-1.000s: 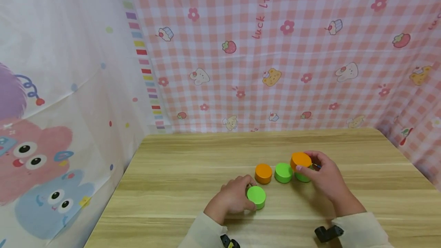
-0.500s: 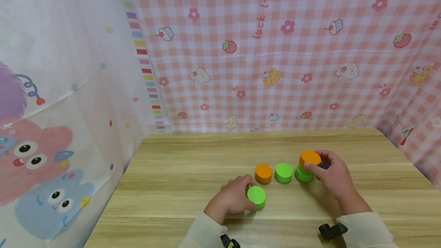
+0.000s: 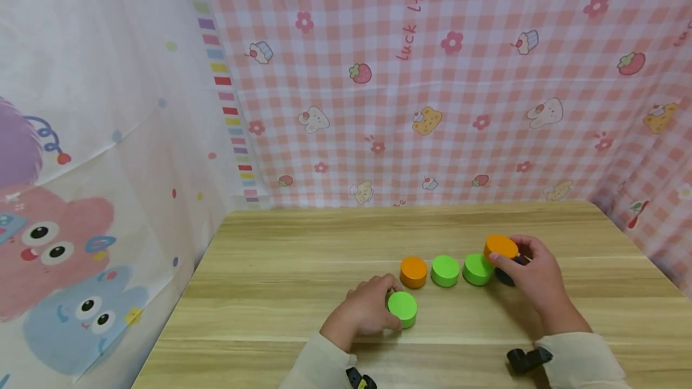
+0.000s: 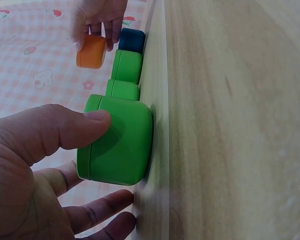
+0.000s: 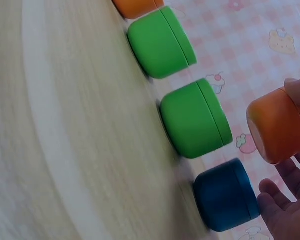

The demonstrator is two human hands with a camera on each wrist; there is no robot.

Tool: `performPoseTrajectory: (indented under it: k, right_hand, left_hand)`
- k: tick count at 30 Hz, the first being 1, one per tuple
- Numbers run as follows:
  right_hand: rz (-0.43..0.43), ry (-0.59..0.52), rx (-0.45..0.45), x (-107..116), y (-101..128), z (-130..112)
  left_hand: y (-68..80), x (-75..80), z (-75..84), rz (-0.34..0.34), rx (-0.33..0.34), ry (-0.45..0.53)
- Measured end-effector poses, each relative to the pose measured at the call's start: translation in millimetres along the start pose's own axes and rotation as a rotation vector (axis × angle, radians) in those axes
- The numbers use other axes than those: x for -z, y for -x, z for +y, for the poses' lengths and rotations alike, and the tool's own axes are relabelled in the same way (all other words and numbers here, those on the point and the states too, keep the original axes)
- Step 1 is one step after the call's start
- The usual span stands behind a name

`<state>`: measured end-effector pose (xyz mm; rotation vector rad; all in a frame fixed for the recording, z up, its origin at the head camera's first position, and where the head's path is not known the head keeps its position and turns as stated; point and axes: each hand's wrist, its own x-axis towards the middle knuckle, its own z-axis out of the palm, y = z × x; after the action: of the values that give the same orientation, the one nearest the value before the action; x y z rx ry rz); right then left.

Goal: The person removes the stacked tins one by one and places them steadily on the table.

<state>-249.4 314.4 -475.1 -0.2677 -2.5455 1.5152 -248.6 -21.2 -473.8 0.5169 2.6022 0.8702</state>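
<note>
Your right hand [image 3: 532,275] pinches a round orange wooden block [image 3: 500,247] between thumb and fingers and holds it off the bench, just above a dark blue round block [image 5: 226,195] that stands on the wood. In the right wrist view the orange block [image 5: 277,125] hangs clear of the blue one, with a gap between them.

Your left hand [image 3: 363,311] rests on the bench with its fingers curled round a bright green round block [image 3: 402,308]. In the left wrist view the thumb [image 4: 65,131] lies across the top of that green block [image 4: 119,140] and the other fingers curl beneath it.

At about 1 o'clock from your left hand a row runs across the wooden bench [image 3: 303,257]: a second orange round block [image 3: 413,272], then a green round block [image 3: 445,270], then another green round block [image 3: 477,269], with the blue one at the right end beside your right hand. The blocks in the row stand near one another without touching.

At 12 o'clock, behind the bench, hangs a pink checked cloth [image 3: 459,77] printed with small animals and strawberries. At 9 o'clock hangs a pale sheet [image 3: 81,137] with cartoon creatures.
</note>
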Motion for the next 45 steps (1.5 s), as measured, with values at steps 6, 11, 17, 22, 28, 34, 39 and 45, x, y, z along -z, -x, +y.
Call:
performPoseTrajectory:
  k: [6,11,17,22,28,34,39,45]
  right_hand:
    - [0.025,-0.009,0.013,5.3,-2.2,5.7]
    - [0.046,-0.001,0.004,8.1,-3.2,11.2]
    - [0.061,-0.022,0.0,11.5,-4.4,18.4]
    - [0.08,-0.014,0.005,15.4,-5.5,22.4]
    - [0.108,0.012,-0.019,22.1,-5.6,28.5]
    - [0.149,-0.012,-0.043,29.4,-7.1,34.4]
    - [0.17,-0.022,-0.078,34.2,-9.1,40.2]
    - [0.178,-0.028,-0.078,40.0,-7.8,42.7]
  left_hand:
    - [-0.1,0.3,0.2,-0.002,0.0,-0.007]
    - [0.1,0.8,0.1,-0.003,-0.002,-0.011]
    - [0.2,0.9,-0.5,-0.002,-0.005,-0.015]
    - [0.1,1.2,0.0,0.0,-0.006,-0.013]
    - [0.0,0.6,0.5,-0.001,-0.004,-0.014]
    - [-0.2,0.7,0.4,-0.001,-0.004,-0.015]
    - [0.3,0.3,0.7,-0.001,0.003,-0.013]
    - [0.1,-0.1,0.9,-0.003,0.008,-0.004]
